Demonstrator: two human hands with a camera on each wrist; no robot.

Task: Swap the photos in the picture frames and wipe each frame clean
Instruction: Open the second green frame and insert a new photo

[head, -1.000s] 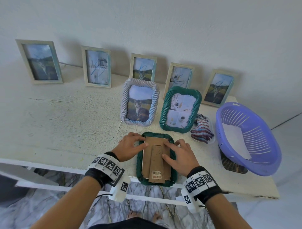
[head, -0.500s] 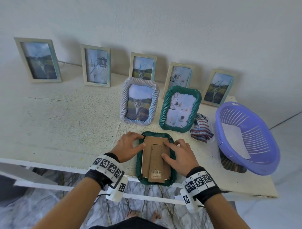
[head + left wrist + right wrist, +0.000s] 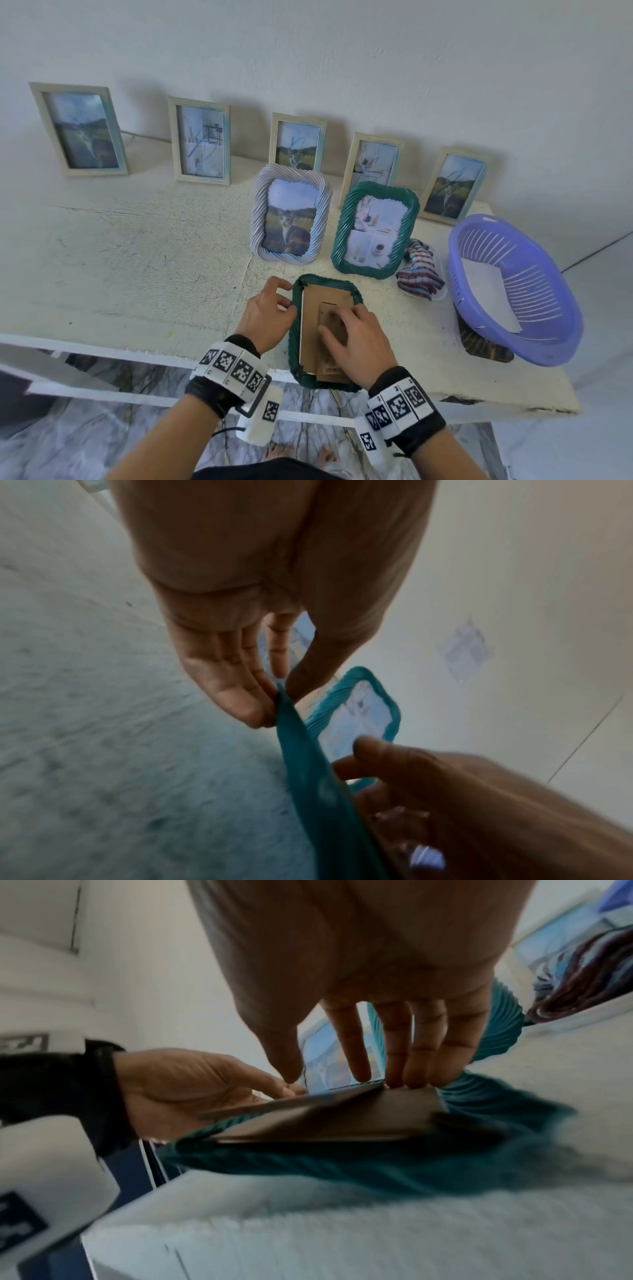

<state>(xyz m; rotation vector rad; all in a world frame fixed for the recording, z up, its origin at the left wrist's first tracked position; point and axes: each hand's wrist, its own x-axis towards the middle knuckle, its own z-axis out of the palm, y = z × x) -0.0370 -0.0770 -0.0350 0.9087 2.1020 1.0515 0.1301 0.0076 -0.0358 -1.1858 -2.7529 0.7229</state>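
A green twisted-rim frame [image 3: 329, 279] lies face down at the table's front edge, its brown backing board [image 3: 325, 298] facing up. My left hand [image 3: 286, 298] pinches the frame's left rim between thumb and fingers; the left wrist view shows that pinch on the rim [image 3: 308, 764]. My right hand [image 3: 342, 325] lies over the board's fold-out stand. In the right wrist view its straight fingertips [image 3: 394, 1080] press on the board [image 3: 342, 1118]. A pale strip shows along the board's left side. The frame's front is hidden.
Behind stand a lilac frame with a cat photo [image 3: 291, 216] and a second green frame [image 3: 375, 229]. A striped cloth [image 3: 419, 270] lies right of them, beside a purple basket [image 3: 513, 291] holding white paper. Several pale frames [image 3: 202, 144] lean on the wall.
My right hand slid left from the frame's right side onto the middle of the backing board. My left thumb came off the board and now sits at the rim.
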